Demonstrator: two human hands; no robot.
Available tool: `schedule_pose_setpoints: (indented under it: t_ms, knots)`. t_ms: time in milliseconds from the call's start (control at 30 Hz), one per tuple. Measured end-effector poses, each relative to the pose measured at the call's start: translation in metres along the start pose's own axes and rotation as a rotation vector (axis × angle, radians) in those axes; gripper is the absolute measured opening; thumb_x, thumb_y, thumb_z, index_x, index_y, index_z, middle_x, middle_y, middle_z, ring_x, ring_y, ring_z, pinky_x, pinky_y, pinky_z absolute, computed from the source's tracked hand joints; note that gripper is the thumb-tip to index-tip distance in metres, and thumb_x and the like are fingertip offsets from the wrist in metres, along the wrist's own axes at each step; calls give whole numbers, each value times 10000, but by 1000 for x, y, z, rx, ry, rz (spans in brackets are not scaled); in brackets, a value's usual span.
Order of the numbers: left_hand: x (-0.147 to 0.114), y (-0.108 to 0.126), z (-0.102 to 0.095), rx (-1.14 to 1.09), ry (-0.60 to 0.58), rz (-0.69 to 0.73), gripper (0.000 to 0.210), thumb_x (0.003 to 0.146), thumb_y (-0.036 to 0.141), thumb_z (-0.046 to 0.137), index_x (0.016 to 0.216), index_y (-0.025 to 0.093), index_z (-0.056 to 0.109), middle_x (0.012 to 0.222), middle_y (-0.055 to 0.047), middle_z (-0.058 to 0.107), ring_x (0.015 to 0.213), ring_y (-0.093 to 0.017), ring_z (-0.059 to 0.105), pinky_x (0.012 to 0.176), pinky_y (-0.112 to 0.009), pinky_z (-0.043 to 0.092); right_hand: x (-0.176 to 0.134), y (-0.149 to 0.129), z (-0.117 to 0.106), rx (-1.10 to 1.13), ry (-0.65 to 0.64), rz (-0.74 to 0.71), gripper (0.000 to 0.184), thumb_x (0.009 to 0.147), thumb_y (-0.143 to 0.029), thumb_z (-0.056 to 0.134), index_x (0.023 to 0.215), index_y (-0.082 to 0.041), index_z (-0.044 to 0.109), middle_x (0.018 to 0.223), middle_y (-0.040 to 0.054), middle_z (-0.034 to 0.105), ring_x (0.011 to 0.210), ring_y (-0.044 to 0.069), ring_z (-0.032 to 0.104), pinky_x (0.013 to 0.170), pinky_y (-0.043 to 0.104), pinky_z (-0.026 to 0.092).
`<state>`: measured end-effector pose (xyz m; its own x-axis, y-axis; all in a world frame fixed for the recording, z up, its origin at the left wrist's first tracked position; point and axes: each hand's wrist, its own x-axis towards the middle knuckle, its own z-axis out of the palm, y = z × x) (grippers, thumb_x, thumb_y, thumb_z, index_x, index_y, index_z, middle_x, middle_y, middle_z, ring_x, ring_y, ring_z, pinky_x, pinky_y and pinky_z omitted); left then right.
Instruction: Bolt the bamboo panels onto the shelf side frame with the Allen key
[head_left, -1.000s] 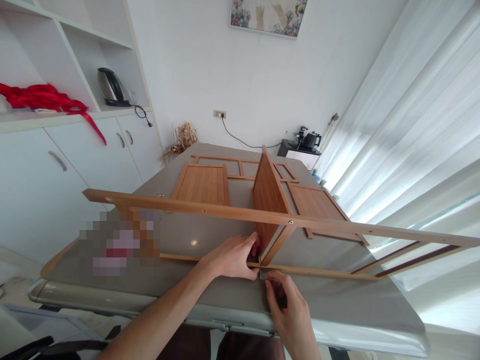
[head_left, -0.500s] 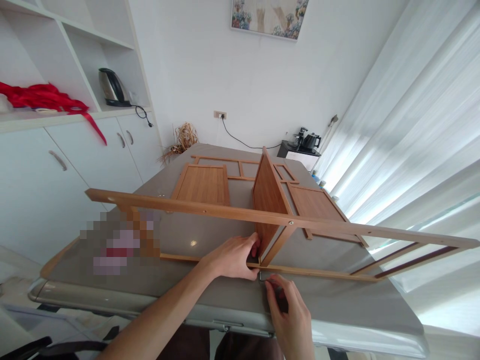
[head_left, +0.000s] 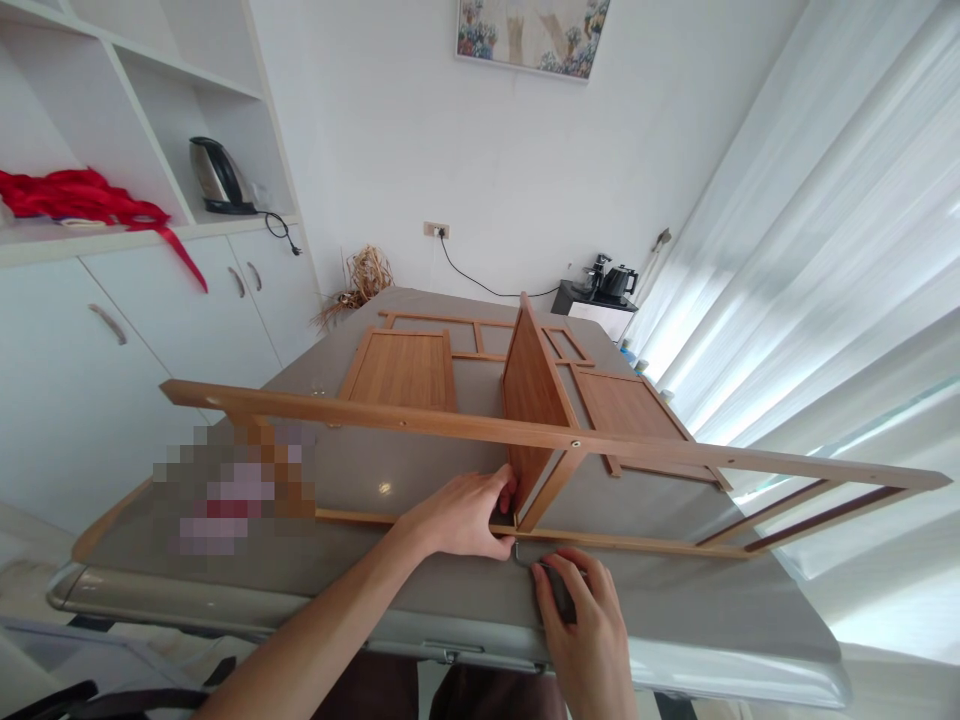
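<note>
A wooden frame (head_left: 450, 425) stands on its long edge across the near part of the table, with a wooden shelf panel (head_left: 536, 385) running away from its middle. My left hand (head_left: 469, 515) grips the lower rail at the panel's corner, thumb in front and fingers behind. Just right of it, my right hand (head_left: 581, 600) pinches a thin, bent Allen key (head_left: 523, 557). The key's short end points up at the lower rail, near the joint under the panel. Whether its tip sits in a screw is too small to tell.
Flat wooden panels (head_left: 401, 368) and a second panel (head_left: 637, 415) lie behind the frame on the grey table (head_left: 442, 590). A blurred patch covers items at the left. White cabinets (head_left: 150, 310) stand left, and a curtain (head_left: 847, 250) hangs right.
My right hand has shifted slightly with the Allen key, its fingers turned a little more to the right. The left hand keeps its grip on the frame. The whole view has drifted slightly.
</note>
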<state>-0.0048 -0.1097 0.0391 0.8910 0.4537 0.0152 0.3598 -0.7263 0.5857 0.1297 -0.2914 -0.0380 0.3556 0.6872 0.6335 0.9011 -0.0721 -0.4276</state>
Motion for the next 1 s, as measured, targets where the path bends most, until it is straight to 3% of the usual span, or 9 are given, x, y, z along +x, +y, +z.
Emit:
schedule_pose_setpoints:
  t_ms: [1000]
  knots:
    - [0, 0, 0, -2, -2, 4, 430, 679, 373, 741, 935, 240, 423, 882, 9, 654, 764, -207, 630, 616, -293, 388, 9, 9, -11, 133, -182, -11, 190, 1037, -269, 473, 1030, -272, 663, 979, 29, 653, 884, 178, 614, 796, 314, 521]
